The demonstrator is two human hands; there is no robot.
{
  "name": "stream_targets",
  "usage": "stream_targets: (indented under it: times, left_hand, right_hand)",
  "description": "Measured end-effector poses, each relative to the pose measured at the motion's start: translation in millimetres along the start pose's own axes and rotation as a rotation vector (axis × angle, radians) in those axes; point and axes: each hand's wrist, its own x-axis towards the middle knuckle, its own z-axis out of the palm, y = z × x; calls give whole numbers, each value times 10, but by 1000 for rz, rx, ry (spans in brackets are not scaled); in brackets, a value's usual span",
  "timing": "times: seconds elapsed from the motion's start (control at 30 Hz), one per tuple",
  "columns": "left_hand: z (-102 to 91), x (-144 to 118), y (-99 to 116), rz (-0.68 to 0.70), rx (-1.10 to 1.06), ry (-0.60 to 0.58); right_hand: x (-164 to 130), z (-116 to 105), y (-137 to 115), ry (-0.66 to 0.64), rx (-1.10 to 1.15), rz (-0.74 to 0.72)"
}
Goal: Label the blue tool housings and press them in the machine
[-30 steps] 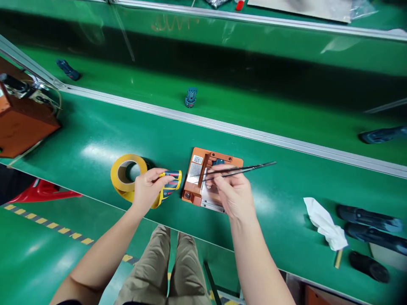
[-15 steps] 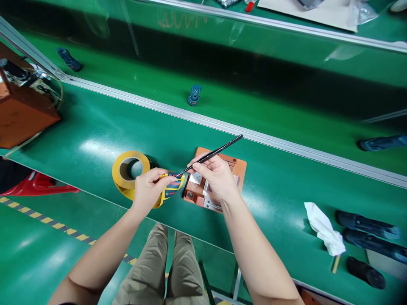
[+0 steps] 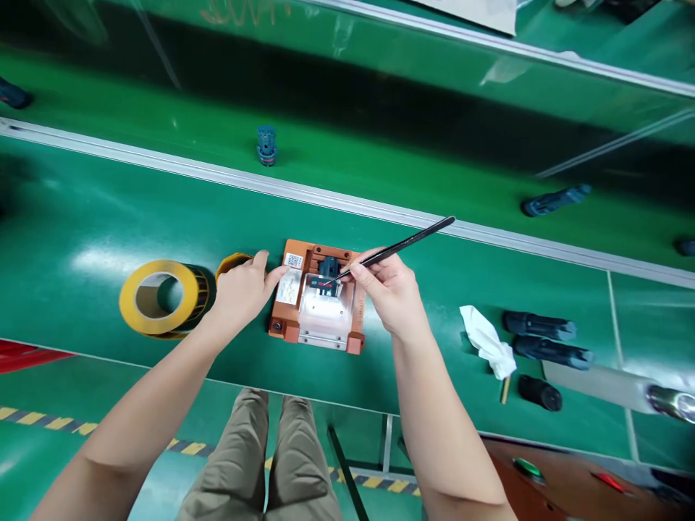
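My right hand (image 3: pixel 388 289) is closed around black tweezers (image 3: pixel 418 235), held slantwise with the tips pointing down and left. At the tips is a small dark label (image 3: pixel 324 286) with red lettering, over the orange fixture (image 3: pixel 278 311). A dark blue tool part (image 3: pixel 329 265) sits in the fixture, just above a clear cover plate (image 3: pixel 326 315). My left hand (image 3: pixel 244 286) lies at the fixture's left side, thumb and forefinger apart, thumb tip at the fixture's edge. Left of it stands a roll of yellow label tape (image 3: pixel 130 300); part of its strip shows behind the hand.
A metal rail (image 3: pixel 217 187) crosses the bench; a small blue tool part (image 3: pixel 266 145) stands beyond it, and another (image 3: pixel 557 200) lies at right. A crumpled white cloth (image 3: pixel 486 340), dark housings (image 3: pixel 543 325) and a black cylinder (image 3: pixel 539 393) lie to the right.
The tweezers have moved from the label strip to the fixture, with a label now at their tips. My left hand has let go of the strip and sits beside the fixture. The view has shifted right.
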Motion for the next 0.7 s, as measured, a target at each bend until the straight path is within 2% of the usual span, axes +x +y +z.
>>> stream_targets:
  times: [0.07,0.13,0.23,0.3,0.33,0.4,0.47,0.57,0.7]
  left_hand:
    - [15,-33,-3,6,30,11]
    - [46,-96,-53,38,28,95]
    - [131,-239,-116,150,-28,372]
    - [214,-374,-90,299,-113,502]
    - [263,-451,-53,392,-160,519]
    - [369,-606,50,578,-228,475]
    - [472,-735,151,665,-234,406]
    - [586,-836,226,644,-210,363]
    - [631,-845,212,629,-212,364]
  right_hand:
    - [0,-108,48,-21,-25,2]
    - [3,-171,93,-36,-45,3]
    - [10,-206,139,-49,-68,9]
    - [13,-208,150,-53,-79,10]
    - [14,-206,151,-52,-79,11]
    - [15,-198,151,-42,-69,9]
    - [11,-192,155,-30,-55,1]
    - [-5,-185,178,-21,-47,-14]
    - [-26,-173,221,-8,-27,-19]
